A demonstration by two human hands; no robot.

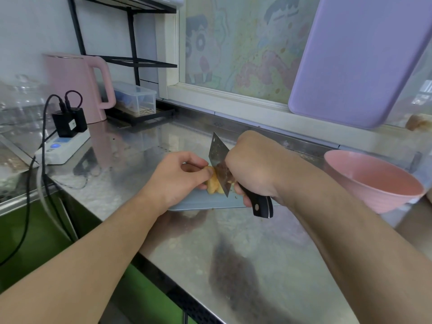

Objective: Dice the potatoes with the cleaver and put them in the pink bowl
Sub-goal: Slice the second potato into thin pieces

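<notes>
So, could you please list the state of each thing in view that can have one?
left hand: steadies the potato
right hand: grips the cleaver handle
cleaver: blade down in the potato
potato: partly cut, on the cutting board
pink bowl: upright, looks empty
kettle: lid closed
power strip: chargers plugged in

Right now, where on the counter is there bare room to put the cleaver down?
Bare steel lies in front of the cutting board, toward the counter's near edge, and between the board and the power strip. It is crowded right of the board, where the pink bowl stands.
</notes>
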